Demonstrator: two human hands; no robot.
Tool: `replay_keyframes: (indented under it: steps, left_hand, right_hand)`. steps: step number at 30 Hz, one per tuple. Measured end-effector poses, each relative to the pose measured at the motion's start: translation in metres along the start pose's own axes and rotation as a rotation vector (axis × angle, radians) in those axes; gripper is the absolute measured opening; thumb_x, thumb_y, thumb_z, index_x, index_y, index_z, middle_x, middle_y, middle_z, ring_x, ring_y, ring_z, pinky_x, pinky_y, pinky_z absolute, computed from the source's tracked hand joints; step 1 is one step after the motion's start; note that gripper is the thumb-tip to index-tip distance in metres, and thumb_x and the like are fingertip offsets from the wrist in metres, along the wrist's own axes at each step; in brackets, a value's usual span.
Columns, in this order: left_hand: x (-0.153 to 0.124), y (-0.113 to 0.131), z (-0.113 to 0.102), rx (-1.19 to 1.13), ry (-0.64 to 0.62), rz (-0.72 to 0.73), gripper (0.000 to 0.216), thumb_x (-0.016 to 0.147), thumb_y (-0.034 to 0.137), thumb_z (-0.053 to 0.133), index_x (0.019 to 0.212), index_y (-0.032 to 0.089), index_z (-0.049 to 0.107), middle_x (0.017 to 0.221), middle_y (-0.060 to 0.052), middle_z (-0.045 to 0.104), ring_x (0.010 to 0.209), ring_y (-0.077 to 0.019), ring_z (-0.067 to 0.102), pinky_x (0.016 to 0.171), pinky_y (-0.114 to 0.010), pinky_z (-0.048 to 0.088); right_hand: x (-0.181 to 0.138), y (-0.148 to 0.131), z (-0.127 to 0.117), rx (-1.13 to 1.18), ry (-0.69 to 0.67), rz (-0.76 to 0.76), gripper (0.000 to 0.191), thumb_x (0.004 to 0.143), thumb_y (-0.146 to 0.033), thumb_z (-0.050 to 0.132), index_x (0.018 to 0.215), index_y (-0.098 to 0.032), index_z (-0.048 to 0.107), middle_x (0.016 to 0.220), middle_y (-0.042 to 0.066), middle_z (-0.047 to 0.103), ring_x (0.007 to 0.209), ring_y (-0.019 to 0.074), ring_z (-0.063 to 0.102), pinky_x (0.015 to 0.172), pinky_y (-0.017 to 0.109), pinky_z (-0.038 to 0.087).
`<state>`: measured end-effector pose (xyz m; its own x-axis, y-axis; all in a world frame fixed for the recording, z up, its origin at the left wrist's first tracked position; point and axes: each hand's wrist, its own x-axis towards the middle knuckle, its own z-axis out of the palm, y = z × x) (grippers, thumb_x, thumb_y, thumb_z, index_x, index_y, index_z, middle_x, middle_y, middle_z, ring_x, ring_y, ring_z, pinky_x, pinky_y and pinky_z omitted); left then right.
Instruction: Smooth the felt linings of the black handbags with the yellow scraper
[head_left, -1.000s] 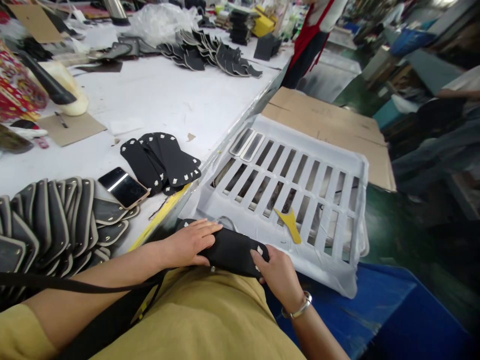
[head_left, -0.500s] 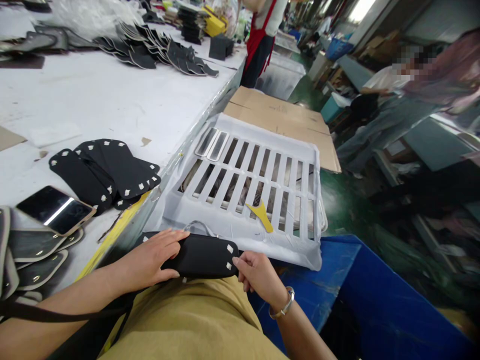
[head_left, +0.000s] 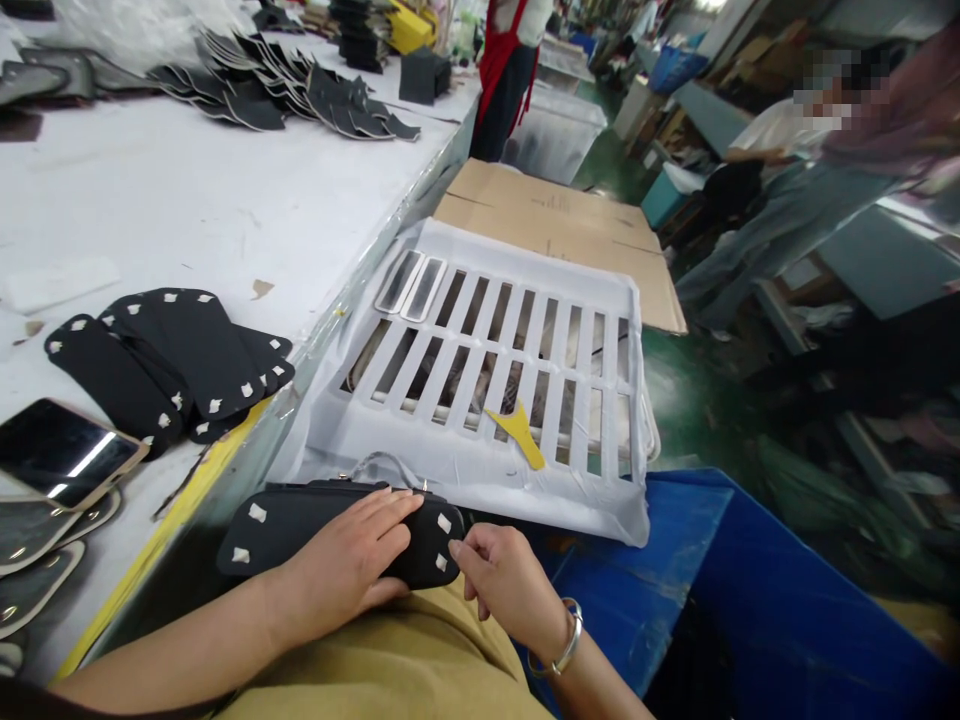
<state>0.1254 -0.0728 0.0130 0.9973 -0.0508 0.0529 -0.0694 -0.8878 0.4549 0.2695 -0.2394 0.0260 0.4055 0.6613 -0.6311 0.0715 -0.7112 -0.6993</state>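
Observation:
In front of my lap lies a long black rounded panel with white patches near its ends. My left hand is laid across it, fingers reaching the far edge and thumb by the near edge, holding it. With thumb and forefinger together, my right hand pinches the panel's right end beside a white patch; the fingertips partly hide the spot. Small metal fittings and a grey cord show along the panel's far edge. Similar black panels with white patches lie overlapping on the table to the left.
A grey slotted rack stands ahead, bearing a yellow forked tool and two pale-rimmed strips. Behind it is cardboard; a blue bin stands right. A phone lies on the white table. Other people are farther off.
My left hand has slid right along the panel, uncovering the white patches at its left end. The panel and right hand sit slightly lower and further left in view, which has shifted too.

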Motion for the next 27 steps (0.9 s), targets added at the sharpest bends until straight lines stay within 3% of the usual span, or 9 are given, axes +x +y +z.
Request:
replay_keyframes:
  steps: [10,14,17,23,27]
  left_hand:
    - [0.001,0.006,0.002,0.03,-0.01,-0.04,0.022,0.074,0.02,0.066,0.093,0.017,0.056,0.132,-0.015,0.051,0.124,-0.0284,0.045,0.105,-0.048,0.036]
    - [0.004,0.011,0.002,0.095,-0.031,-0.046,0.052,0.073,0.015,0.065,0.123,0.022,0.05,0.135,-0.014,0.047,0.124,-0.0288,0.044,0.104,-0.048,0.036]
    - [0.006,0.015,0.002,0.142,-0.067,-0.046,0.059,0.073,0.012,0.065,0.128,0.026,0.048,0.136,-0.014,0.046,0.124,-0.0299,0.044,0.103,-0.049,0.035]
    - [0.004,0.016,0.0,0.124,-0.06,-0.053,0.05,0.075,0.019,0.068,0.123,0.024,0.054,0.135,-0.014,0.046,0.123,-0.0304,0.044,0.102,-0.048,0.036]
    - [0.002,0.015,0.001,0.134,-0.049,-0.047,0.051,0.074,0.021,0.07,0.122,0.025,0.055,0.135,-0.013,0.047,0.122,-0.0295,0.045,0.102,-0.047,0.036]
  right_hand:
    - [0.005,0.0,-0.004,-0.033,-0.011,0.027,0.028,0.082,-0.037,0.047,0.063,-0.018,0.053,0.047,-0.003,0.057,0.032,0.0068,0.048,0.032,0.016,0.03]
    - [0.006,-0.006,-0.006,-0.142,0.026,-0.039,0.028,0.08,-0.033,0.05,0.056,-0.019,0.051,0.044,-0.002,0.056,0.035,0.0075,0.049,0.039,0.018,0.032]
    - [0.006,-0.008,-0.007,-0.159,0.022,-0.047,0.027,0.079,-0.031,0.053,0.054,-0.019,0.05,0.041,-0.003,0.054,0.036,0.008,0.048,0.041,0.019,0.031]
    - [0.012,0.006,-0.018,0.101,-0.147,0.036,0.029,0.081,-0.039,0.049,0.061,-0.018,0.051,0.043,-0.005,0.052,0.03,0.0054,0.042,0.032,0.016,0.027]
    - [0.016,0.018,-0.023,0.276,-0.006,0.039,0.033,0.084,-0.044,0.042,0.066,-0.017,0.049,0.044,-0.006,0.05,0.03,0.0042,0.04,0.031,0.015,0.028]
